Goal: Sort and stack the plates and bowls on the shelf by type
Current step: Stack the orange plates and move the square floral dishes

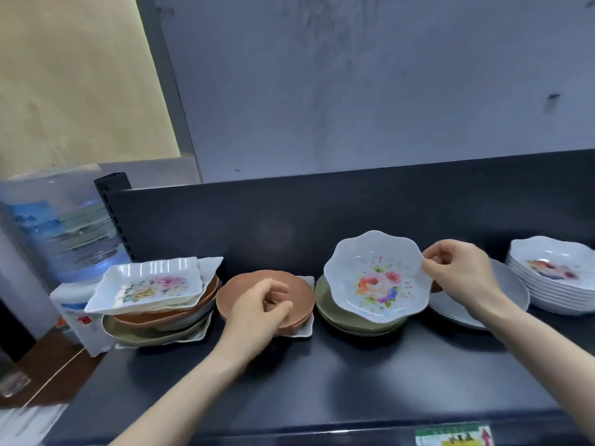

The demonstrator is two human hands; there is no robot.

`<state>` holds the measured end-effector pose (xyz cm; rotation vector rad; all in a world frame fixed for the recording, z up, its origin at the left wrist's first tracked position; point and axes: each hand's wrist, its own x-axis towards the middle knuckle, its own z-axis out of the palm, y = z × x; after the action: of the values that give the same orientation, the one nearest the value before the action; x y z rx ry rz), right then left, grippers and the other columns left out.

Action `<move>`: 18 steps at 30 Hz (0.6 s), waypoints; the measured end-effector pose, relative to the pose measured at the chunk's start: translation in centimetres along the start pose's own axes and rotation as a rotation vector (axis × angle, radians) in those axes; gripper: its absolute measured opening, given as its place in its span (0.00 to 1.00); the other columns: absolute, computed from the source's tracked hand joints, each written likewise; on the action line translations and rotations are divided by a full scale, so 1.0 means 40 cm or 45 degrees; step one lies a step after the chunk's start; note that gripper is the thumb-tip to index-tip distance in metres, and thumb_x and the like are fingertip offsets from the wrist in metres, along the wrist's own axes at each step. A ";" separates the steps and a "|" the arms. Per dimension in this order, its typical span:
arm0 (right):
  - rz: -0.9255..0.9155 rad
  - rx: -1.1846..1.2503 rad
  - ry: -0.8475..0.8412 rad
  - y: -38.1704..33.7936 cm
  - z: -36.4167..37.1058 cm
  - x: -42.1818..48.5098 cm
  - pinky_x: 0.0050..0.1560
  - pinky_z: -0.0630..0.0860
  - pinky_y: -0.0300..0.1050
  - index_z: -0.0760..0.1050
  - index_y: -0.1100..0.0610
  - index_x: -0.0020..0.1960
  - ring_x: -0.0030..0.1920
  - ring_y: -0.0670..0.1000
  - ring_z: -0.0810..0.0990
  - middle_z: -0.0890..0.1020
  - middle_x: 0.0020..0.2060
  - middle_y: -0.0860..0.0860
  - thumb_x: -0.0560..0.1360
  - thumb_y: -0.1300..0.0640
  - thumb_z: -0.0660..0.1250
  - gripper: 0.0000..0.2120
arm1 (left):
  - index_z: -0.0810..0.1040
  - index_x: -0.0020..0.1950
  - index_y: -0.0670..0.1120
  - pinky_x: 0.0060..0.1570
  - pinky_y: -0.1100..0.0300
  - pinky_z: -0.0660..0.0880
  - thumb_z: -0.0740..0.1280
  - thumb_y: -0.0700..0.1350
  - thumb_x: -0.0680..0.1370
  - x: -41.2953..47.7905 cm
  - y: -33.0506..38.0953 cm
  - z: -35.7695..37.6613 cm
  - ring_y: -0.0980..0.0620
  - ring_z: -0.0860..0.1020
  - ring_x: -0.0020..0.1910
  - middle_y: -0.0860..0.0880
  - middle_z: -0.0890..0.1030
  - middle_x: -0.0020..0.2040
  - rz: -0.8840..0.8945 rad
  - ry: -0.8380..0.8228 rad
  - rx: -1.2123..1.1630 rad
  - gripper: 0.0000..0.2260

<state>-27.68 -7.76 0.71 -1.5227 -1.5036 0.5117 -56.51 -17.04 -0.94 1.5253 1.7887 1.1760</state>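
The right hand [460,278] pinches the rim of a flowered bowl [376,278], tilted over green plates [325,300]; the left hand [260,304] hangs loosely curled over brown plates [244,284], holding nothing; dark shelf [354,381], grey wall [354,91]; the shelf-edge label [454,436] is unreadable.

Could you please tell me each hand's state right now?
Left hand: curled over brown plate, grip cannot be told.
Right hand: pinching floral bowl rim.

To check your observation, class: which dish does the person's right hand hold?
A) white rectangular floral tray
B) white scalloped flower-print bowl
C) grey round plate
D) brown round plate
B: the right hand pinches the rim of the white scalloped flower-print bowl, tilted over the olive-green plates.
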 end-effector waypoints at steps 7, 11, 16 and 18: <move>0.112 -0.149 0.126 0.144 -0.171 -0.077 0.31 0.78 0.42 0.80 0.55 0.36 0.29 0.52 0.80 0.82 0.29 0.53 0.69 0.62 0.68 0.05 | 0.78 0.51 0.54 0.50 0.62 0.75 0.68 0.44 0.73 0.016 0.047 0.133 0.61 0.79 0.43 0.59 0.80 0.47 0.381 -0.272 0.452 0.09; 0.191 -0.205 0.228 0.216 -0.302 -0.068 0.35 0.75 0.45 0.80 0.55 0.38 0.31 0.52 0.78 0.82 0.30 0.52 0.69 0.62 0.69 0.04 | 0.78 0.54 0.54 0.48 0.64 0.74 0.67 0.46 0.74 0.025 0.101 0.251 0.61 0.78 0.43 0.59 0.79 0.49 0.498 -0.353 0.528 0.09; 0.291 -0.175 0.321 0.327 -0.457 0.000 0.41 0.79 0.51 0.80 0.57 0.40 0.32 0.55 0.81 0.83 0.33 0.53 0.70 0.62 0.68 0.03 | 0.77 0.55 0.57 0.45 0.63 0.74 0.65 0.51 0.75 0.055 0.171 0.387 0.62 0.77 0.44 0.62 0.78 0.48 0.584 -0.371 0.683 0.09; 0.332 -0.102 0.318 0.372 -0.511 0.046 0.42 0.82 0.54 0.80 0.58 0.40 0.31 0.57 0.82 0.83 0.34 0.55 0.71 0.64 0.67 0.04 | 0.76 0.55 0.58 0.43 0.64 0.73 0.65 0.52 0.75 0.066 0.197 0.434 0.62 0.76 0.44 0.63 0.78 0.47 0.575 -0.367 0.745 0.09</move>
<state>-2.46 -10.03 -0.56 -1.7866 -1.1528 0.3964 -38.80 -9.59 -2.43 2.3921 1.7176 0.5670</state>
